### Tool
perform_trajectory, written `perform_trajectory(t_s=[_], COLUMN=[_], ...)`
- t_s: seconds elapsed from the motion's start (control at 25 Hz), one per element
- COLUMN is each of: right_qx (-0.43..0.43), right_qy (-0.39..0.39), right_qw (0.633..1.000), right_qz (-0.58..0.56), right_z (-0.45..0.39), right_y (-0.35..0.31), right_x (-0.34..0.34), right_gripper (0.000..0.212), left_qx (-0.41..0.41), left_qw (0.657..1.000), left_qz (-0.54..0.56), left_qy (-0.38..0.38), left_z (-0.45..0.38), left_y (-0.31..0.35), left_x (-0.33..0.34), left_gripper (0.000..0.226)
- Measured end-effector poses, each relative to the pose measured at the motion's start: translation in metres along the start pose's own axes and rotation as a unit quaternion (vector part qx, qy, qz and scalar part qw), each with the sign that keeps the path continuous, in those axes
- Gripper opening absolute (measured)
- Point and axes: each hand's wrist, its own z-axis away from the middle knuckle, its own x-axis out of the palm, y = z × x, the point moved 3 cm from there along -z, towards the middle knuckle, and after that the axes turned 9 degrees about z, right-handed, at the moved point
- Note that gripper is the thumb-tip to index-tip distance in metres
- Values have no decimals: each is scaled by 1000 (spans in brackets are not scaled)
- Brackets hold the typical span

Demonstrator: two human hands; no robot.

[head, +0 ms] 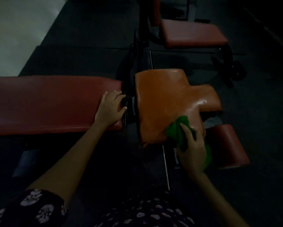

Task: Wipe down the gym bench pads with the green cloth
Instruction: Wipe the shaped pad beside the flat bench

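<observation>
A long dark red bench pad [47, 104] runs from the left edge to the middle. To its right sits an orange seat pad [162, 99], shiny and T-shaped. My left hand [110, 108] rests flat on the right end of the red pad, fingers spread toward the gap. My right hand [192, 149] grips the bunched green cloth [178, 130] and presses it against the near right corner of the orange pad. Part of the cloth is hidden under my hand.
A small dark red roller pad [227, 145] sits low at the right. A second red bench [191, 33] on a black frame stands at the back right. Black metal frame bars [137, 51] cross between the pads. Dark rubber floor all around, pale wall [14, 30] at upper left.
</observation>
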Motion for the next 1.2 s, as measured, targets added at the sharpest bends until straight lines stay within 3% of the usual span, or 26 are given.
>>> perform_trajectory(t_s=[0.08,0.16,0.28,0.44,0.6,0.76,0.8,0.88,0.92,1.0,1.2], right_qx=[215,318,349,359,464,557,532,505,495,513,486], right_qy=[56,127,146,55,174,170,170,134,124,134,206], right_qw=[962,914,892,876,820,762,767,804,794,771,809], right_qz=[-157,-215,-246,-317,-288,-284,-317,-285,-331,-354,-257], right_z=[17,21,35,51,32,23,34,42,44,45,17], right_y=[-12,-32,-77,-116,-71,-76,-74,-95,-108,-108,-21], right_x=[12,22,33,41,3,-13,15,43,46,51,26], right_gripper=[60,52,50,51,42,20,22,47,52,50,44], left_qx=[49,90,124,137,129,133,132,130,128,124,123], left_qw=[996,985,974,965,963,962,963,964,964,964,963], left_qz=[9,-24,-63,-96,-101,-109,-104,-96,-97,-93,-96], left_qy=[-81,-142,-180,-203,-216,-214,-211,-213,-214,-217,-220], left_z=[9,14,13,14,14,13,13,13,14,15,15], left_y=[7,10,12,11,10,13,13,14,14,13,11], left_x=[4,9,9,12,12,9,7,7,7,8,9], left_gripper=[54,58,60,57,57,58,57,57,57,57,67])
